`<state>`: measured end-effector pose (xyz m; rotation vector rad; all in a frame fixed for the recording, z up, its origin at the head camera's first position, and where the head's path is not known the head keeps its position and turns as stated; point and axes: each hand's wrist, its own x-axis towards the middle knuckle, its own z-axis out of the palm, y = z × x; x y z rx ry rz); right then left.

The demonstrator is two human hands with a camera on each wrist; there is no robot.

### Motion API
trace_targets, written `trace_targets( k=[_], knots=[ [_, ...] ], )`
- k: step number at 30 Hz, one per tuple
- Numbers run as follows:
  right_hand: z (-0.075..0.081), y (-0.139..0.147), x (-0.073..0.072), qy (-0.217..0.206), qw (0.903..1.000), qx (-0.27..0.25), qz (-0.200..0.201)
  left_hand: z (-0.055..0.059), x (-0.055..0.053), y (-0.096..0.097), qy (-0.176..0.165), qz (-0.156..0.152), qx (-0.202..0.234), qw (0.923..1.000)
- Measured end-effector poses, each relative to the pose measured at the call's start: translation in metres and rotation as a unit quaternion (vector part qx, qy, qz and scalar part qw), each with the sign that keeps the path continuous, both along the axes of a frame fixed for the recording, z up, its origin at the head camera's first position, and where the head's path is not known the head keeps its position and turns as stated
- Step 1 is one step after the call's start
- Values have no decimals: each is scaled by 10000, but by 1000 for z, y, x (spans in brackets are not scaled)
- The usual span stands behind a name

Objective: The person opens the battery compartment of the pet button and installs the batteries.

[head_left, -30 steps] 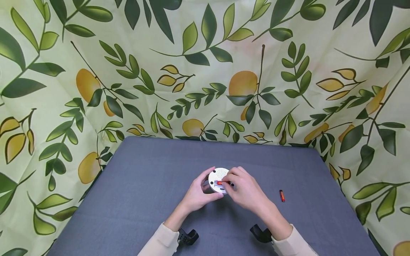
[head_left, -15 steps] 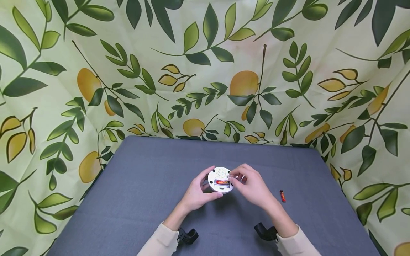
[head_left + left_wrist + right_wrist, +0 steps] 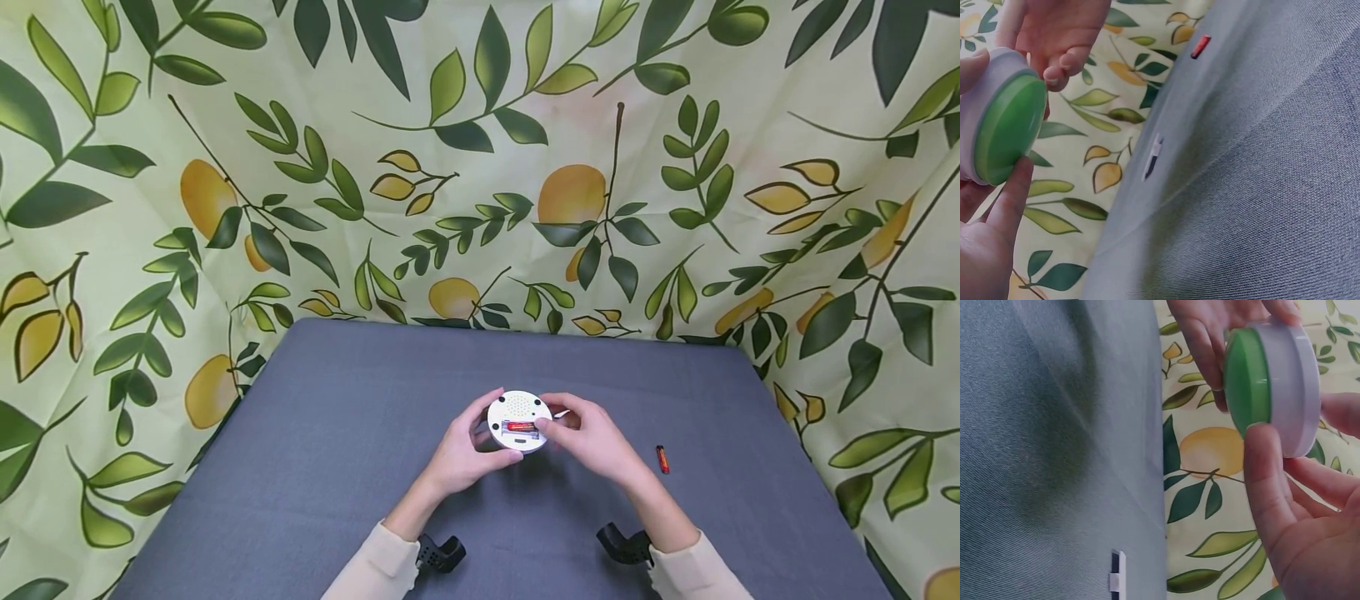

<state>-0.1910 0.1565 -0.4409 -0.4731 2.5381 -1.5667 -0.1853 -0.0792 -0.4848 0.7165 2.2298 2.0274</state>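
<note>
Both hands hold a round white push button [image 3: 519, 402] with a green dome [image 3: 1249, 384], its back turned up. My left hand [image 3: 467, 454] grips it from the left, fingers at the rim and thumb on the near edge. On the back are a grid of small holes and an uncovered battery compartment with a red battery [image 3: 519, 427] in it. The thumb of my right hand [image 3: 588, 437] lies at that battery's right end, the fingers behind the button. In the right wrist view a right fingertip touches the green dome.
A second red battery [image 3: 662, 459] lies on the grey cloth-covered table [image 3: 360, 400], right of my right hand. A small white-and-dark piece [image 3: 1153, 157] lies on the table too. Patterned leaf-and-fruit cloth [image 3: 480, 208] hangs behind and along the sides.
My right hand has come off the compartment, where its fingers covered the battery, moved right, then closed in on the button's right edge. The left hand keeps its grip.
</note>
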Motion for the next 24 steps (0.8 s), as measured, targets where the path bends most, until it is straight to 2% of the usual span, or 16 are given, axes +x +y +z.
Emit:
trace_targets(
  k=[7,11,24],
  knots=[
    [-4,0,0,-262,9962,-797,230,-1,0,1,-16,-51,124,9999],
    [-4,-1,0,-499,9919,-1162,134,0,0,2,-26,-86,119,9999],
    [-5,-8,0,-805,9892,-1157,-398,-2,0,5,-138,-36,9,9999]
  ],
)
